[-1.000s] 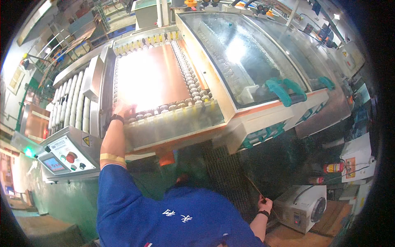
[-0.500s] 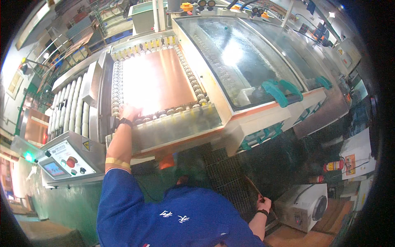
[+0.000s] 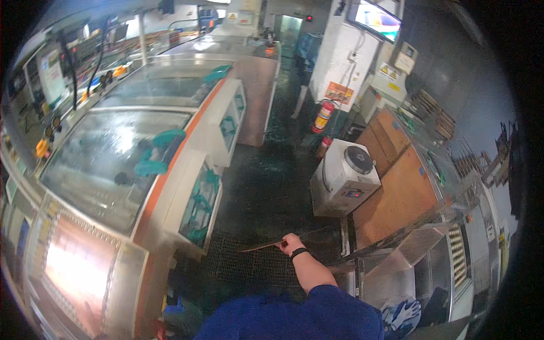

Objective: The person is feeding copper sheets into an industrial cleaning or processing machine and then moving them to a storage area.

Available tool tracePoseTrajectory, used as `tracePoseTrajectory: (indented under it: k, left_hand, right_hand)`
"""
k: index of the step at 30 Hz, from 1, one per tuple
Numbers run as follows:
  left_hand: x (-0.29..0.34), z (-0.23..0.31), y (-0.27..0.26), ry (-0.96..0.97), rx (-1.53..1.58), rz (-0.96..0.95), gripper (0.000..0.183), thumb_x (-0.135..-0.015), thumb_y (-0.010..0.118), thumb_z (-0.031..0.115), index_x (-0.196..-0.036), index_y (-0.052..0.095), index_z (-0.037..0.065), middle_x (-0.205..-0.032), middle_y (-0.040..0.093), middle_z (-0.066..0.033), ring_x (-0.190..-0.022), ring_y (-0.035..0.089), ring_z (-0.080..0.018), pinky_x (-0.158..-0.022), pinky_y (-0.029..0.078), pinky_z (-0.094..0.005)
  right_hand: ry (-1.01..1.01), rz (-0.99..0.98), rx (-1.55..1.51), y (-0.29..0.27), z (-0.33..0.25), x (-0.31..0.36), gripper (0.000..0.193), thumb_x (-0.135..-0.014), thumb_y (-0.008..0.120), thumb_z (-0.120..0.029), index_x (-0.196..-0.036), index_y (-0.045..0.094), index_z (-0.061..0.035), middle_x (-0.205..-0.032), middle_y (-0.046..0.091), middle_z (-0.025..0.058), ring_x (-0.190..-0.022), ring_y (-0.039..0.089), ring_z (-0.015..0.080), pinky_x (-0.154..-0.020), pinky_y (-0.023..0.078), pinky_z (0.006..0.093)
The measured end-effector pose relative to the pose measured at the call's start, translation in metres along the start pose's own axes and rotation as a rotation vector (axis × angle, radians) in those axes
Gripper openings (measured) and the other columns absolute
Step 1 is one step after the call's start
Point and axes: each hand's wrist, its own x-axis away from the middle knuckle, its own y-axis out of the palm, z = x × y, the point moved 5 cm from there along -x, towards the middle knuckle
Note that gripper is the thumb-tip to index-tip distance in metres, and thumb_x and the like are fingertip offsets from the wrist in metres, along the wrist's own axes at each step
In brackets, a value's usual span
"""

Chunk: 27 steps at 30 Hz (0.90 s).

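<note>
My right hand point(image 3: 292, 243), with a black band at the wrist, is closed on the edge of a thin copper-coloured sheet point(image 3: 260, 247). The sheet is seen almost edge-on, above the dark floor grating. At the lower left, a shiny copper sheet point(image 3: 99, 249) lies on the machine's roller bed point(image 3: 112, 272), with strong glare across it. My left hand point(image 3: 89, 320) is over the near end of that sheet, faint and blurred, so its fingers cannot be made out.
Glass covers point(image 3: 113, 153) with green handles point(image 3: 161, 153) top the long machine on the left. To the right stand a white box unit point(image 3: 345, 178), a fire extinguisher point(image 3: 322, 117), brown boards point(image 3: 396, 187) and a metal bin point(image 3: 391, 283). Gloves point(image 3: 405, 313) lie at lower right.
My view has swung right, from the roller bed to the aisle. The roller bed now sits at the lower left. My right hand still holds the thin sheet.
</note>
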Motion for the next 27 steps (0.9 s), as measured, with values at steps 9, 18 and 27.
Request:
tracePoseTrajectory:
  k: [9,18,27]
  left_hand:
    - [0.123,0.199,-0.019,0.217,0.164,0.12,0.048,-0.086,0.051,0.031,-0.12,0.046,-0.003,-0.119,0.05,-0.02,-0.111,0.046,-0.034,-0.096,0.034,-0.0362]
    - [0.195,0.319,-0.001,0.296,0.283,0.048,0.041,-0.087,0.053,0.026,-0.113,0.051,-0.006,-0.111,0.056,-0.018,-0.102,0.053,-0.026,-0.088,0.041,-0.0335]
    - [0.208,0.505,0.173,0.246,0.961,-0.654,0.034,-0.085,0.051,0.016,-0.113,0.049,-0.004,-0.1,0.058,-0.0129,-0.089,0.056,-0.0193,-0.082,0.044,-0.0319]
  right_hand:
    - [-0.069,-0.03,0.116,0.016,-0.076,-0.014,0.008,-0.081,0.047,0.001,-0.088,0.044,-0.0015,-0.086,0.044,0.0117,-0.072,0.049,0.0247,-0.059,0.047,0.0384]
    - [-0.184,-0.078,0.139,0.084,-0.16,-0.041,0.011,-0.076,0.048,-0.002,-0.085,0.053,0.0013,-0.077,0.051,0.013,-0.074,0.055,0.0227,-0.054,0.046,0.0364]
    - [-0.322,-0.216,0.45,0.167,-0.279,-0.119,0.008,-0.074,0.048,-0.004,-0.079,0.053,-0.0035,-0.075,0.051,0.0114,-0.071,0.054,0.0242,-0.057,0.043,0.0405]
